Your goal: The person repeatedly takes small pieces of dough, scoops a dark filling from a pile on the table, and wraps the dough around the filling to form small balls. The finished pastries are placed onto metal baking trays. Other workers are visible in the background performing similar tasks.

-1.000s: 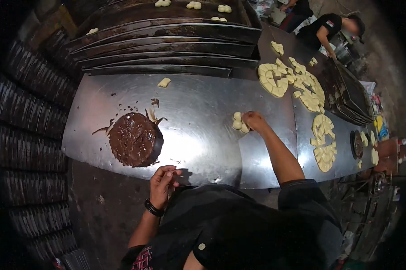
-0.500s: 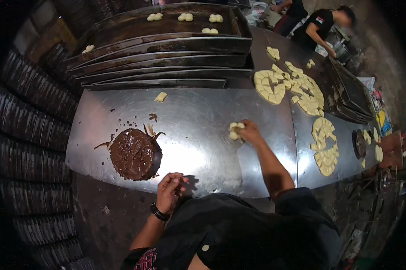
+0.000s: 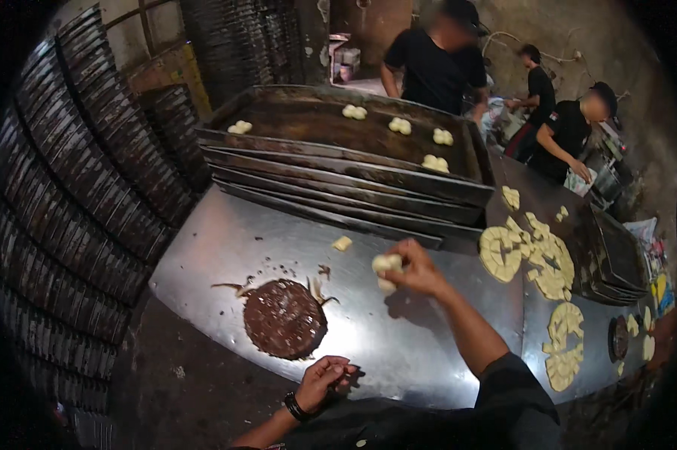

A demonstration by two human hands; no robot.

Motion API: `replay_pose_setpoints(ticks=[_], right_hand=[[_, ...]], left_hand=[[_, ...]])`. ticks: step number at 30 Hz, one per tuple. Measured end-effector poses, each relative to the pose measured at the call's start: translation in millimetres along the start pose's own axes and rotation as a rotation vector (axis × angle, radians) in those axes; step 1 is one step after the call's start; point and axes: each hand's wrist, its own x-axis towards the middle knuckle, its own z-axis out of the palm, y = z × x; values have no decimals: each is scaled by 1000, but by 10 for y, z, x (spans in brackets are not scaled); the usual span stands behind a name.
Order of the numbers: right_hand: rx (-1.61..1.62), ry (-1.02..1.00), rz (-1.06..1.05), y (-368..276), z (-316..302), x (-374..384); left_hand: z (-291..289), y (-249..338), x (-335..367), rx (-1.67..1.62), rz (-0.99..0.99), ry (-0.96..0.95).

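Note:
My right hand [image 3: 416, 270] is closed on a cluster of pale dough balls [image 3: 386, 264], held above the metal table [image 3: 458, 337]. Its shadow falls on the tabletop below, and my fingers hide part of the cluster. Low over the table's near edge, my left hand [image 3: 325, 379] has its fingers curled in, with nothing visible in them. Just beyond it lies a round mound of glossy brown chocolate paste [image 3: 284, 319]. One small dough piece [image 3: 342, 243] rests between the paste and a stack of dark trays. Several similar dough clusters [image 3: 435, 163] sit on the top tray [image 3: 308, 139].
Cut dough slabs [image 3: 500, 255] and further dough pieces [image 3: 565, 345] cover the right side. More dark trays [image 3: 616, 255] are stacked at the far right. Tall tray stacks [image 3: 61, 262] line the left. A person [image 3: 443, 67] stands behind the trays; two others work farther right.
My right hand has raised the dough cluster off the tabletop toward the trays. The head view has tilted up, showing more of the trays and the people behind. My left hand stays near the table edge.

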Motion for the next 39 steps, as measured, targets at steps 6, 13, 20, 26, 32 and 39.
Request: replay_pose_setpoints(ticks=[6, 13, 20, 26, 32, 39], right_hand=[[580, 17, 169, -932, -237, 1974], [157, 98, 364, -269, -162, 3483], [-175, 397, -304, -956, 267, 2672], [-525, -156, -246, 828, 1453, 1484], [-533, -156, -330, 1098, 1335, 984], [551, -217, 410, 167, 900, -515]], left_hand=[[-553, 694, -160, 103, 114, 9], [-870, 893, -235, 7, 120, 99], [-769, 778, -277, 13, 188, 69], [-342, 759, -272, 70, 137, -5], [284, 510, -356, 112, 187, 218], [477, -357, 80, 284, 503, 673]])
